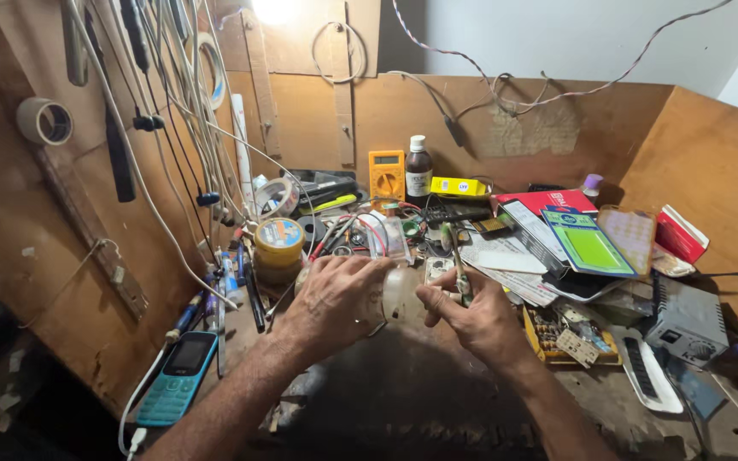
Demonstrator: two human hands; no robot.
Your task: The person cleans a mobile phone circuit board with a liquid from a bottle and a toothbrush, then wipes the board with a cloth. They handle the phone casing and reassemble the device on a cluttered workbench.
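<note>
Head view: over a cluttered worktop [437, 384], the left hand [335, 299] wraps a small clear jar [401, 294], while the right hand [471, 316] pinches a thin tool [457, 256]. Jar looks light, stiff, slippery and breakable; a grip round its body suits best.

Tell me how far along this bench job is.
Little looks finished. In hand: the left hand grips a clear plastic jar, and the right hand holds a thin green-handled tool beside it. Left: small boards in the yellow tray sit untouched, and the teal phone lies aside, cabled.
</note>
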